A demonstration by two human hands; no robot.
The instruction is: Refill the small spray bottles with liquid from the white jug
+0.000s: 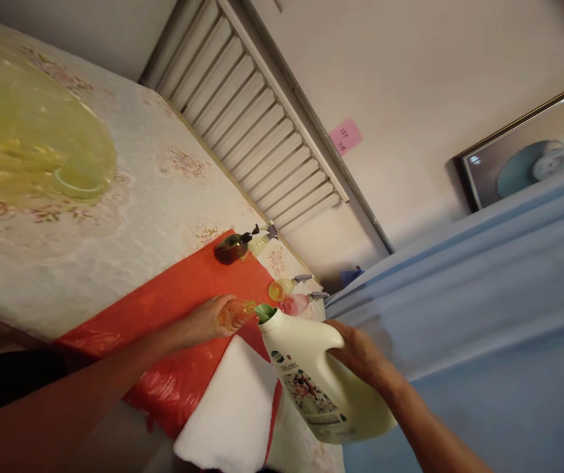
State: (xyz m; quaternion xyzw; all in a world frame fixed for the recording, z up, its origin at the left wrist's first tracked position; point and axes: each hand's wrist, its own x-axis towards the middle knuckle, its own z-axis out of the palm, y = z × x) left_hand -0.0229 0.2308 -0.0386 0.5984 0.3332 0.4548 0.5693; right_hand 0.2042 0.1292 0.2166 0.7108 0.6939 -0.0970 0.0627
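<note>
My left hand (213, 316) is wrapped round a small clear bottle (235, 316) of orange liquid. In my right hand (358, 348) is the handle of a large cream detergent jug (306, 384) with a flowered label. The jug is tilted, and its green spout (264, 313) meets or nearly meets the bottle's mouth; I cannot tell whether liquid is flowing. Beneath the hands lie a red plastic sheet (164, 295) and a folded white towel (233, 414).
A dark pump bottle (231, 248) and several spray bottles, one yellow (282, 289) and one pink (296, 303), stand past the hands. A big yellow bag (30, 125) lies on the flowered tablecloth (144, 217). Blue curtain (484, 315) hangs at right, a radiator (252, 112) behind.
</note>
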